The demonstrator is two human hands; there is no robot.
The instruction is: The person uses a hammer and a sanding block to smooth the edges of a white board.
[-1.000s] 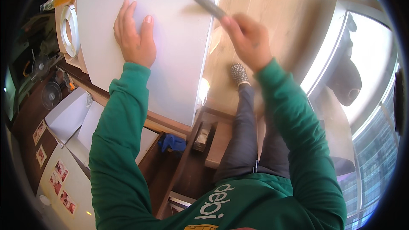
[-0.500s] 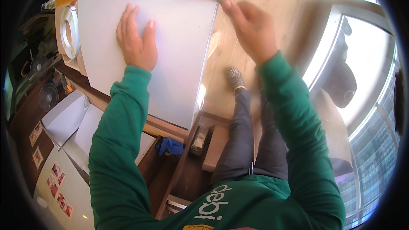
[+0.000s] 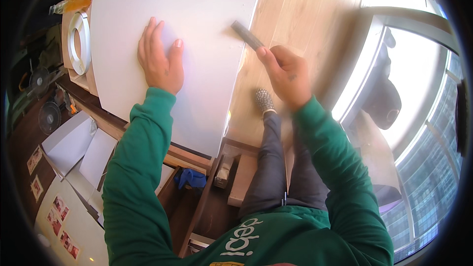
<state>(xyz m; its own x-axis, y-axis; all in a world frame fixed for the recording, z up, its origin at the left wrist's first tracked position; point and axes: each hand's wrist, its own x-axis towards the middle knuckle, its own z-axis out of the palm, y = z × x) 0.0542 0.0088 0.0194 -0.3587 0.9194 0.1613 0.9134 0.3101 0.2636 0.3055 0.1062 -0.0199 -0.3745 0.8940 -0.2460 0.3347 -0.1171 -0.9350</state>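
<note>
The right hand (image 3: pixel 288 75) has brought the grey bar (image 3: pixel 248 36) closer to the near edge of the white board (image 3: pixel 204 103), gripping one end; the other overhangs its right edge. The left hand (image 3: pixel 161 64) lies open on it.

Perhaps a joinery workshop: white panel (image 3: pixel 209 91), white roll (image 3: pixel 85 44), open wooden compartments (image 3: pixel 198 209).

Your left hand (image 3: pixel 161 66) is resting on the panel (image 3: pixel 207 93) while your right hand (image 3: pixel 286 74) is holding a bar (image 3: pixel 248 35) across the panel's right edge. A roll (image 3: pixel 85 44) is lying at far left, with a bottle (image 3: pixel 74 4) sitting just beyond; a cloth (image 3: pixel 192 179) is sitting past the panel's near end.
</note>
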